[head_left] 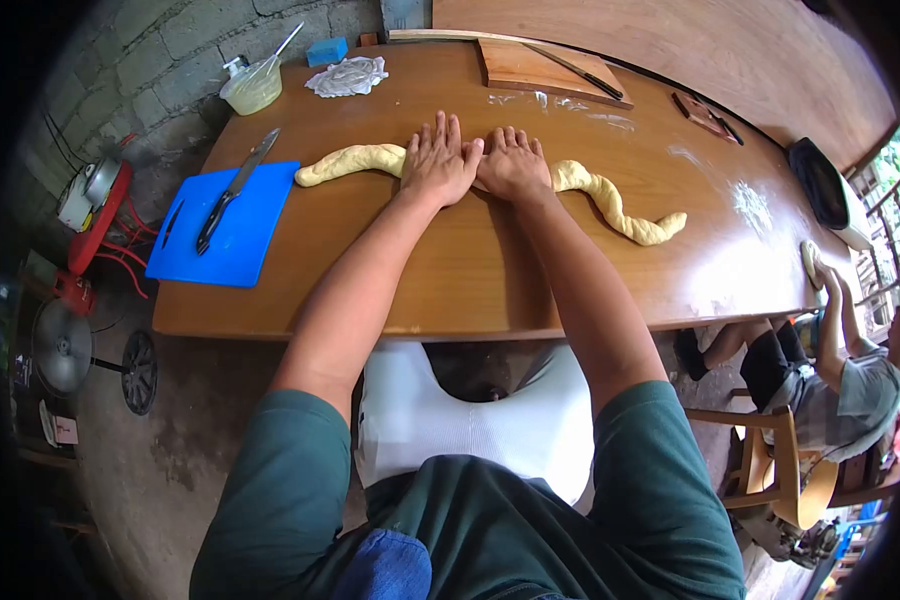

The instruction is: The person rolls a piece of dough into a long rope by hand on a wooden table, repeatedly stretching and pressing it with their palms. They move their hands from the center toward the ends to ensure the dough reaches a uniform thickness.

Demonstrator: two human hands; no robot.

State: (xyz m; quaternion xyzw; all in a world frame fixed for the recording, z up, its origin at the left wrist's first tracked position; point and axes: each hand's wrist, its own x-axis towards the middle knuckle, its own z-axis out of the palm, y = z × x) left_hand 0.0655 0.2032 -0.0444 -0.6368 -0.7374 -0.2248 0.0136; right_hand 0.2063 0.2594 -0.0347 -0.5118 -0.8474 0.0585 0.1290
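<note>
A long, uneven rope of pale yellow dough [355, 162] lies across the wooden table [420, 290]. Both palms press down on its middle, side by side, hiding that stretch. My left hand [438, 162] lies flat with its fingers pointing away from me; the dough's smooth left end sticks out beside it. My right hand [513, 163] is also flat, its fingers slightly apart, close against the left thumb. Beyond the right hand the dough twists and curves toward me, ending in a narrow tip. Neither hand is wrapped round the dough.
A knife [238, 190] lies on a blue cutting board [260, 235] at the left. Behind are a bowl [252, 92], crumpled cloth [347, 77] and wooden board [530, 70] with another knife. Flour [751, 207] marks the right side, where a person [820, 370] sits beyond the edge.
</note>
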